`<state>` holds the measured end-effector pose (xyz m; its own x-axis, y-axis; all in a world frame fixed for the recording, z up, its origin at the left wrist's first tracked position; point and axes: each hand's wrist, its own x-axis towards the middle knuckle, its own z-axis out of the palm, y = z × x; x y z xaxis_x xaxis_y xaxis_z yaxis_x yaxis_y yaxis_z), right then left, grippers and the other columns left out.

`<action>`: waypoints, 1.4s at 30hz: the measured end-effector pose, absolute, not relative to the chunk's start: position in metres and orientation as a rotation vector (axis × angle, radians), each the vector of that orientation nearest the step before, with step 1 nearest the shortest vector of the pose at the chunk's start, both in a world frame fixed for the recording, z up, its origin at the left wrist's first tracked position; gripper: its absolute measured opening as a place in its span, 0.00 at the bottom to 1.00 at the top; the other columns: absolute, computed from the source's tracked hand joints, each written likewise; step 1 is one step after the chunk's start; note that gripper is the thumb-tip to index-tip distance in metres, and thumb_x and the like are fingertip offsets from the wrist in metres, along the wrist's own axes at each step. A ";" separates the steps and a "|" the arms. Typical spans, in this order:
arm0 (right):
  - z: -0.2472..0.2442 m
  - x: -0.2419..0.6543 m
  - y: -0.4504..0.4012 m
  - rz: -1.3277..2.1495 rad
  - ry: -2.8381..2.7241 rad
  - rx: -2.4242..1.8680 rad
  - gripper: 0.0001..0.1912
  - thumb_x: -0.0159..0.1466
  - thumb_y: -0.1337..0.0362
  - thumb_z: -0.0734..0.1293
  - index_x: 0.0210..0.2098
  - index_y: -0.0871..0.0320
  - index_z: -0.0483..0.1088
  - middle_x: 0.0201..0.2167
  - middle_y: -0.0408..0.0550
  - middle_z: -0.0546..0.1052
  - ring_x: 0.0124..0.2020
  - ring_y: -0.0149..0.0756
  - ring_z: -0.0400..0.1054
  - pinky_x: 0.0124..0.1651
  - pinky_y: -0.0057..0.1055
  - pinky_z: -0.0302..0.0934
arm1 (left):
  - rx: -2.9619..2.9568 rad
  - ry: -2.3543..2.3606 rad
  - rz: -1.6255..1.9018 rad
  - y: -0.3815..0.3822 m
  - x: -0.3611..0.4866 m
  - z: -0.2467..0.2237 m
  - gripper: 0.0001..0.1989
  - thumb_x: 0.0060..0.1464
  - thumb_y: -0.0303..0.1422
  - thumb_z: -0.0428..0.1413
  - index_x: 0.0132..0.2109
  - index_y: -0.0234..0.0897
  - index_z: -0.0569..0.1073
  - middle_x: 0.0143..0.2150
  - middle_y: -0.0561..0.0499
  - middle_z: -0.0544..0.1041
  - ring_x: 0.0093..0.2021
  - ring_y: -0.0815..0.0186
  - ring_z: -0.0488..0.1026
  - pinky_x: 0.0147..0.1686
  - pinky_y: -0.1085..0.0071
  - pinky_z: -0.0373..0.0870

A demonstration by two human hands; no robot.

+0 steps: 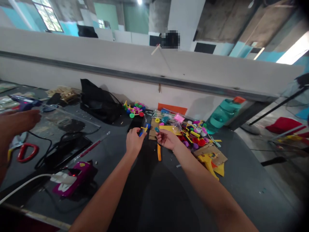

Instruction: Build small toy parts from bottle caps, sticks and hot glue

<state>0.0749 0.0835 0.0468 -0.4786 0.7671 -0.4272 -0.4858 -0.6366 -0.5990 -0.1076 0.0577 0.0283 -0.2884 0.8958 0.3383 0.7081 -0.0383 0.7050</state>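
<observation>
Small yellow-and-blue plastic piece (144, 130) pinched in left hand (134, 141), fingers closed on it, above dark worktable (241, 180). Right hand (168, 139) mostly closed, thumb and finger pinching small blue piece (157, 130) just beside it. Orange strip (159, 152) just below. Pile of coloured plastic parts (193, 135) to the right, teal bottle (220, 115) beyond. Another person's hand (18, 122) far left, near purple glue gun (25, 102).
</observation>
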 end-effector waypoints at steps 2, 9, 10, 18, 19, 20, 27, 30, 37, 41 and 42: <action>0.044 0.061 0.089 2.160 -0.498 -0.862 0.05 0.61 0.67 0.62 0.28 0.61 0.65 0.24 0.43 0.71 0.19 0.22 0.60 0.20 0.18 0.59 | 1.871 2.120 1.056 0.061 -0.109 0.021 0.17 0.45 0.38 0.59 0.43 0.36 0.70 0.40 0.43 0.71 0.42 0.56 0.68 0.42 0.64 0.63; 0.039 0.048 0.093 2.165 -0.463 -0.850 0.06 0.62 0.67 0.60 0.30 0.61 0.66 0.22 0.43 0.68 0.19 0.23 0.60 0.20 0.19 0.59 | 2.060 2.082 0.951 0.064 -0.104 0.008 0.12 0.50 0.31 0.54 0.44 0.35 0.69 0.40 0.42 0.69 0.42 0.55 0.66 0.43 0.63 0.61; 0.040 0.049 0.093 2.155 -0.463 -0.848 0.06 0.62 0.67 0.60 0.30 0.61 0.66 0.23 0.43 0.68 0.19 0.23 0.60 0.21 0.18 0.59 | 2.051 2.076 0.971 0.064 -0.105 0.009 0.11 0.50 0.30 0.54 0.43 0.35 0.69 0.40 0.42 0.69 0.42 0.54 0.66 0.43 0.63 0.61; 0.080 0.094 0.072 2.010 -0.480 -0.843 0.06 0.62 0.66 0.61 0.28 0.59 0.66 0.23 0.42 0.67 0.20 0.23 0.59 0.21 0.18 0.59 | 1.968 1.805 1.176 0.051 -0.117 0.042 0.12 0.51 0.31 0.53 0.45 0.39 0.71 0.43 0.44 0.71 0.43 0.57 0.68 0.43 0.65 0.64; 0.087 0.106 0.066 1.987 -0.482 -0.851 0.07 0.62 0.65 0.62 0.28 0.59 0.66 0.22 0.42 0.67 0.20 0.23 0.59 0.21 0.19 0.59 | 1.977 1.664 1.162 0.046 -0.115 0.045 0.11 0.51 0.31 0.53 0.44 0.40 0.71 0.42 0.46 0.71 0.41 0.59 0.69 0.41 0.67 0.65; 0.092 0.117 0.059 1.948 -0.493 -0.858 0.07 0.61 0.64 0.62 0.28 0.58 0.66 0.23 0.41 0.67 0.21 0.24 0.59 0.21 0.19 0.59 | 1.992 1.525 1.140 0.040 -0.112 0.048 0.11 0.52 0.31 0.53 0.44 0.40 0.71 0.42 0.47 0.72 0.40 0.61 0.70 0.40 0.69 0.66; 0.091 0.165 -0.005 1.658 -0.728 -1.006 0.08 0.51 0.64 0.72 0.29 0.58 0.71 0.26 0.44 0.72 0.23 0.24 0.60 0.23 0.21 0.58 | 2.106 1.041 0.807 -0.005 -0.077 0.035 0.11 0.52 0.30 0.54 0.44 0.40 0.72 0.42 0.49 0.72 0.39 0.64 0.70 0.40 0.68 0.68; 0.074 0.168 -0.025 1.553 -0.724 -1.142 0.11 0.48 0.65 0.73 0.31 0.59 0.73 0.25 0.45 0.74 0.23 0.25 0.62 0.23 0.22 0.57 | 2.141 1.001 0.774 -0.012 -0.063 0.020 0.11 0.52 0.30 0.54 0.44 0.40 0.71 0.42 0.49 0.72 0.42 0.64 0.70 0.42 0.67 0.68; 0.052 0.174 -0.032 1.401 -0.717 -1.222 0.11 0.48 0.62 0.73 0.31 0.59 0.74 0.27 0.44 0.76 0.21 0.23 0.61 0.23 0.20 0.56 | 2.300 1.089 0.884 -0.002 -0.043 0.001 0.11 0.51 0.27 0.55 0.44 0.39 0.70 0.42 0.49 0.73 0.44 0.62 0.69 0.46 0.63 0.67; 0.053 0.180 -0.021 1.443 -0.734 -1.230 0.12 0.48 0.62 0.73 0.32 0.58 0.74 0.24 0.44 0.75 0.21 0.23 0.61 0.23 0.21 0.55 | 2.372 1.182 0.950 0.007 -0.042 -0.003 0.12 0.51 0.27 0.55 0.44 0.39 0.69 0.43 0.48 0.73 0.44 0.60 0.69 0.46 0.61 0.67; 0.054 0.181 -0.018 1.456 -0.759 -1.225 0.12 0.48 0.62 0.73 0.32 0.58 0.74 0.24 0.44 0.75 0.20 0.23 0.61 0.23 0.21 0.55 | 2.379 1.196 0.953 0.009 -0.043 -0.004 0.12 0.51 0.26 0.55 0.44 0.39 0.69 0.42 0.48 0.73 0.44 0.60 0.69 0.46 0.61 0.67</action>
